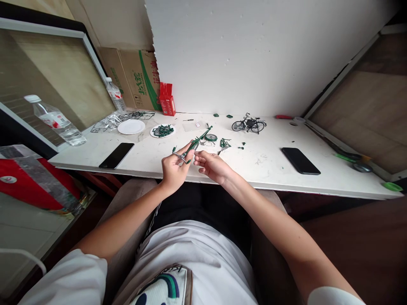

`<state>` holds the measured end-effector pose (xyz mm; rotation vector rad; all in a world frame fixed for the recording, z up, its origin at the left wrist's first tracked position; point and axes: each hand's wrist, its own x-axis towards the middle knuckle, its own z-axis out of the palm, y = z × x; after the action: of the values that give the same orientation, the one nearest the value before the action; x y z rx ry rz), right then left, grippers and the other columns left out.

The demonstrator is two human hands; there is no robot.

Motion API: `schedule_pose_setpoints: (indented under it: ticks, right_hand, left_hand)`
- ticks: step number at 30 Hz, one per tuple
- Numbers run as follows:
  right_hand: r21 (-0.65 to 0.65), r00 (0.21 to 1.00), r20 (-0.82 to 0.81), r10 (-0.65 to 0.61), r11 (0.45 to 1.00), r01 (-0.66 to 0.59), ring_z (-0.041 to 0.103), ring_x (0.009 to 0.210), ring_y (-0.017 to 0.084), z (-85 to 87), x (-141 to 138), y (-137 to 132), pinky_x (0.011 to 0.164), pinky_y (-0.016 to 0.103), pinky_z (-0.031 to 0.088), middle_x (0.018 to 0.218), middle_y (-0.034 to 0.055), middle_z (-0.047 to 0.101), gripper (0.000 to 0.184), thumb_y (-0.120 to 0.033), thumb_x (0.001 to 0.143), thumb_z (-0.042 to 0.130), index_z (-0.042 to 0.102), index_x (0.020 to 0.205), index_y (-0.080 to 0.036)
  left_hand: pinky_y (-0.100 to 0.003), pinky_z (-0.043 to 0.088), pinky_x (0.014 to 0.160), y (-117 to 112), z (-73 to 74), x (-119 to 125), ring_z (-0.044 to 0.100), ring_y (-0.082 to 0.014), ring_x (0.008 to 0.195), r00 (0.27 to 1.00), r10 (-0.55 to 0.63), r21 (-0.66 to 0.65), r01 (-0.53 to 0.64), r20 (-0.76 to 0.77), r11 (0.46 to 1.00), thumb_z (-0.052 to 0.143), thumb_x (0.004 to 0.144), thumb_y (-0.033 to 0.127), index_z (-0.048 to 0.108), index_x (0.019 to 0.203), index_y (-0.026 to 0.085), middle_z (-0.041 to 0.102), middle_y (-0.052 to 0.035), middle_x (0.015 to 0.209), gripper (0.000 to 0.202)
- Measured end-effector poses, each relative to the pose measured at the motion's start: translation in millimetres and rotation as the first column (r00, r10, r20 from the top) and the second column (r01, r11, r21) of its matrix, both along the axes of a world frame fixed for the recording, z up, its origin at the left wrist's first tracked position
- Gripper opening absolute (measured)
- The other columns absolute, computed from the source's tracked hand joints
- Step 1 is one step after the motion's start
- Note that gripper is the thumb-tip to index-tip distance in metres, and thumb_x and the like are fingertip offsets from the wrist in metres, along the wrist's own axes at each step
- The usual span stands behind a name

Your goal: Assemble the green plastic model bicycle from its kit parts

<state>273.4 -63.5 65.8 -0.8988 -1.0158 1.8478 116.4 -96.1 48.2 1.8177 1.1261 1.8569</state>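
My left hand [175, 169] is closed around a green model bicycle assembly [201, 137] with grey handlebars and green grips, held tilted over the table's front edge. Close beside it is my right hand [212, 166], its fingers curled and fingertips drawn together at the part's lower end. Whatever those fingertips pinch is too small to make out. Just beyond the hands lie a small spoked wheel [210, 137] and a green part with thin grey rods [225, 143]. A finished black model bicycle [249, 124] stands upright farther back on the right.
Green pieces fill a white plate [163, 131]; another white plate [131, 127] sits left of it, near part frames [140, 115]. Phones lie at left [116, 155] and right [300, 161]. Bottles [57, 123], a red box [167, 101] and a carton [135, 80] stand at the left.
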Motion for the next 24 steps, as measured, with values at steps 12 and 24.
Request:
schedule_pose_setpoints:
  ticks: [12, 24]
  right_hand:
    - [0.570, 0.942, 0.154, -0.297, 0.806, 0.161, 0.065, 0.078, 0.017, -7.9, -2.4, 0.4, 0.064, 0.028, 0.047, 0.083, 0.0038, 0.073, 0.031, -0.049, 0.084, 0.081, 0.077, 0.091, -0.019]
    - [0.759, 0.854, 0.187, -0.486, 0.623, 0.188, 0.068, 0.087, 0.019, -13.5, -8.5, -9.0, 0.062, 0.027, 0.048, 0.093, 0.0053, 0.075, 0.025, -0.046, 0.093, 0.071, 0.075, 0.094, -0.021]
  left_hand:
    - [-0.039, 0.062, 0.105, 1.4, 3.8, -1.0, 0.077, -0.0289, 0.115, 1.000, -0.007, -0.006, 0.007, 0.026, 1.000, 0.071, 0.098, 0.045, 0.078, 0.131, 0.016, 0.082, -0.0117, 0.117, 0.044]
    - [-0.042, 0.061, 0.107, 1.2, 3.4, -0.5, 0.077, -0.0300, 0.115, 0.999, -0.009, 0.012, 0.008, 0.032, 1.000, 0.075, 0.095, 0.048, 0.080, 0.128, 0.017, 0.082, -0.0125, 0.117, 0.045]
